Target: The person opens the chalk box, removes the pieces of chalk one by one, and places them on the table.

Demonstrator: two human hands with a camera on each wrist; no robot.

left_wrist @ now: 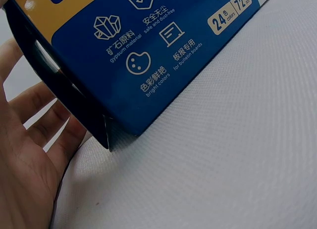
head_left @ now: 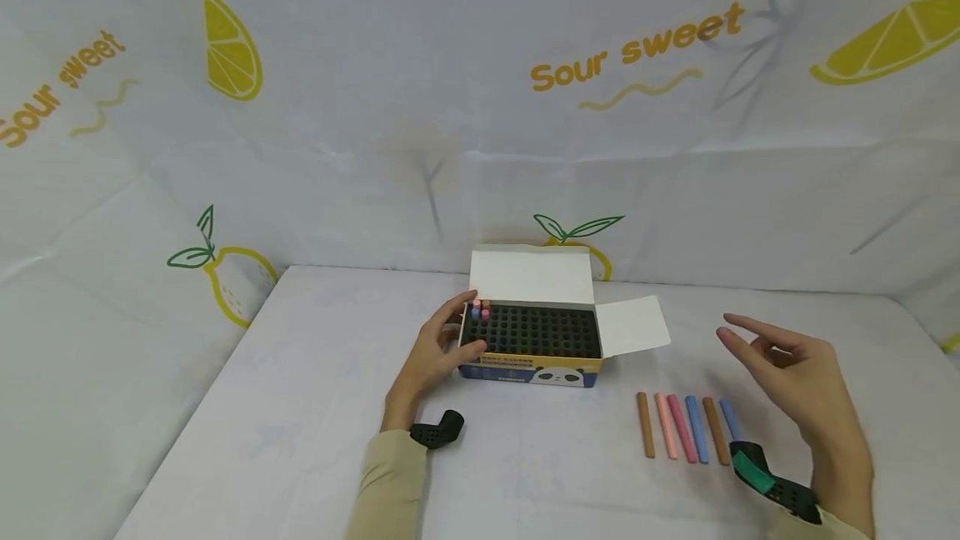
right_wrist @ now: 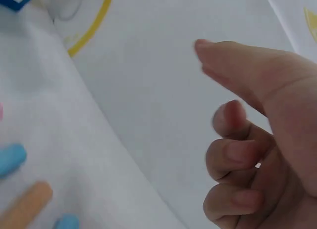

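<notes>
A box of chalk [head_left: 517, 373] stands on the table with its lid raised at the back and a side flap out to the right. My left hand [head_left: 427, 357] grips its left end, thumb at the front edge and fingers at the far side. Several pink, blue and brown chalk sticks [head_left: 485, 315] stand in the left corner of its black, holed insert. To the right, my right hand [head_left: 802, 373] hovers with nothing in it, thumb and index finger extended with a gap at the tips, other fingers bent. Below and left of it lies a row of brown, pink and blue chalk sticks [head_left: 682, 428].
The table has a white cloth [head_left: 300, 440], and a white curtain [head_left: 375, 107] printed with lemons hangs behind it. The box's white lid [head_left: 532, 276] and side flap [head_left: 633, 325] stick out beyond its body. Black camera mounts sit on both wrists.
</notes>
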